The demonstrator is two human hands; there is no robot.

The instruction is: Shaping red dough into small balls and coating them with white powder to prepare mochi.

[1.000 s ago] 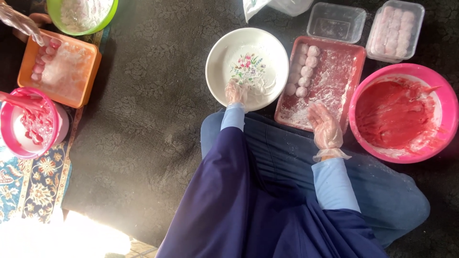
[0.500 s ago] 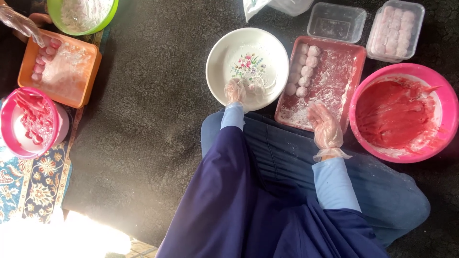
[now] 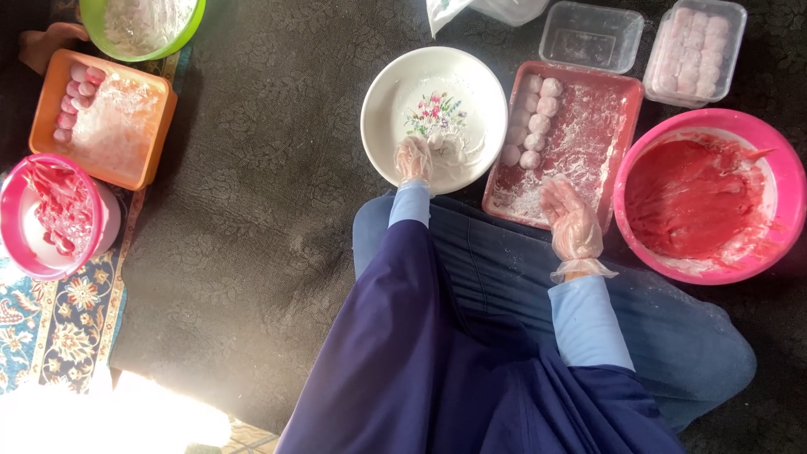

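Left hand point(image 3: 414, 160), gloved, fingers curled in the floured plate point(image 3: 395, 92); right hand point(image 3: 572, 220) rests slack-fingered on the red tray point(image 3: 622, 126) beside the dough balls point(image 3: 531, 119). Sticky gloves could smear or dent them.

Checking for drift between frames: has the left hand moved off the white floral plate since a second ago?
No. The left hand sits at the near rim of the white floral plate, the same spot against the plate's flower print as in both earlier pictures.
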